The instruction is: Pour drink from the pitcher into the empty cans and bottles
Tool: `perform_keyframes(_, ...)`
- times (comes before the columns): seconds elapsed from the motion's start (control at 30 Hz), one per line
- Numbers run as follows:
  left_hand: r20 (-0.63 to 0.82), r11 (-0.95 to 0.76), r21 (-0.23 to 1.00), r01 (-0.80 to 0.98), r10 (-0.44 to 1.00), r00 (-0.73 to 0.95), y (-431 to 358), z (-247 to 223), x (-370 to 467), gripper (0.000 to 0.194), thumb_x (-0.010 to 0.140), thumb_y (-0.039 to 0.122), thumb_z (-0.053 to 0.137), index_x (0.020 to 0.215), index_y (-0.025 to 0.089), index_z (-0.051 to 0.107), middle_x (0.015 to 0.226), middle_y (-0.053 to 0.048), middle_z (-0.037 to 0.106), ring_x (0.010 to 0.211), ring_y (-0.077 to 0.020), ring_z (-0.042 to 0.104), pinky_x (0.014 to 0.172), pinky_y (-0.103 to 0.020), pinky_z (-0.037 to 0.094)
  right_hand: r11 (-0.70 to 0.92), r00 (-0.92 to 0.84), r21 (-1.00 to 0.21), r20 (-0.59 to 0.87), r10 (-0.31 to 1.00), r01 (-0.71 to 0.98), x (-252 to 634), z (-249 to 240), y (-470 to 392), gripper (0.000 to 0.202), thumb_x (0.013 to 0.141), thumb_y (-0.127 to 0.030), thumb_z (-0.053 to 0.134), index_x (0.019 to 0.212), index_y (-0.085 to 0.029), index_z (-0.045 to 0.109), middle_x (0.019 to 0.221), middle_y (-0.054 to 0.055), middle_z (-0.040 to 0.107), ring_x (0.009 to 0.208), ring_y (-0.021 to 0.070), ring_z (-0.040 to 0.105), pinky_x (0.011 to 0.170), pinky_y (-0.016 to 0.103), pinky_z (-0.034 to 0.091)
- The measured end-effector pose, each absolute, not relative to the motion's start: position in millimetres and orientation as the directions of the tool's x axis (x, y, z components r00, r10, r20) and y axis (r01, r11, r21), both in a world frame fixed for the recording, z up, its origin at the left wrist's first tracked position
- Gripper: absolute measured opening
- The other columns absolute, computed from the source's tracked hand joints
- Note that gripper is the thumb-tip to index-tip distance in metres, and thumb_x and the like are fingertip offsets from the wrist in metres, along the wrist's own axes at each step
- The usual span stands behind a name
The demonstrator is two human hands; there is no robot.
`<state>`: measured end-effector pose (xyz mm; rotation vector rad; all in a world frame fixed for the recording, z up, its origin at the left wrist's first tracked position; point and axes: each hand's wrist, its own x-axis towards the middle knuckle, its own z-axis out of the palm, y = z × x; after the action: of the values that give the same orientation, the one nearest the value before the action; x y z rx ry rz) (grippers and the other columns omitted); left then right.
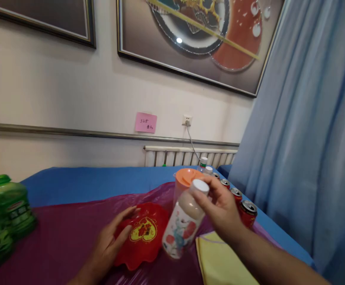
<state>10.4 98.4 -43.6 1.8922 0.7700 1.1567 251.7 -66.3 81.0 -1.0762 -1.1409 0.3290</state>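
My right hand (220, 204) grips a bottle (180, 231) near its white cap, thumb on one side and fingers on the other. The bottle is tilted, with a pale label printed in red and blue, and it hangs at the right edge of a red scalloped plate (157, 249). A yellow heart-shaped print marks the plate's middle. Over the plate's left side is my left hand (113, 237), fingers apart and holding nothing; whether it touches the rim I cannot tell. Behind the bottle stands a clear pitcher with an orange lid (187, 176), partly hidden.
Several red drink cans (247, 213) line the right side, with capped bottles (203, 162) behind them. A folded yellow cloth (220, 261) lies at front right. Green jugs (15, 209) stand at left. Purple plastic sheeting (62, 237) covers part of the blue table (101, 180). A blue curtain (303, 118) hangs at right.
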Motion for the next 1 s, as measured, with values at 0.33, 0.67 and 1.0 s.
perform_keyframes(0.33, 0.521, -0.565, 0.796, 0.216, 0.822, 0.23, 102, -36, 16, 0.046, 0.09, 0.06, 0.056, 0.118, 0.025, 0.069, 0.114, -0.006, 0.078, 0.112, -0.0298, 0.072, 0.104, -0.042, 0.056, -0.002, 0.675, -0.818, 0.473, 0.566, 0.575, 368, 72, -126, 0.047, 0.077, -0.063, 0.072, 0.093, -0.019, 0.069, 0.083, 0.007, 0.072, 0.071, 0.0216, 0.065, 0.062, 0.032, 0.051)
perform_keyframes(0.67, 0.588, -0.62, 0.716, 0.32, 0.783, 0.203, 104, -33, 17, 0.048, 0.086, 0.064, 0.057, 0.11, 0.026, 0.073, 0.103, -0.004, 0.081, 0.1, -0.0285, 0.077, 0.09, -0.037, 0.063, -0.089, 0.563, -0.709, 0.47, 0.68, 0.7, 430, 27, -38, 0.025, 0.092, -0.038, 0.066, 0.107, -0.019, 0.069, 0.101, 0.006, 0.073, 0.091, 0.0227, 0.068, 0.085, 0.04, 0.054)
perform_keyframes(1.0, 0.565, -0.643, 0.669, 0.373, 0.766, 0.307, 120, -35, 5, 0.044, 0.083, 0.064, 0.064, 0.107, 0.029, 0.074, 0.097, -0.002, 0.083, 0.091, -0.0281, 0.079, 0.076, -0.032, 0.067, -0.115, 0.521, -0.667, 0.45, 0.725, 0.736, 459, 4, 8, 0.036, 0.098, -0.038, 0.064, 0.128, -0.017, 0.061, 0.127, 0.01, 0.062, 0.107, 0.0232, 0.065, 0.09, 0.045, 0.056)
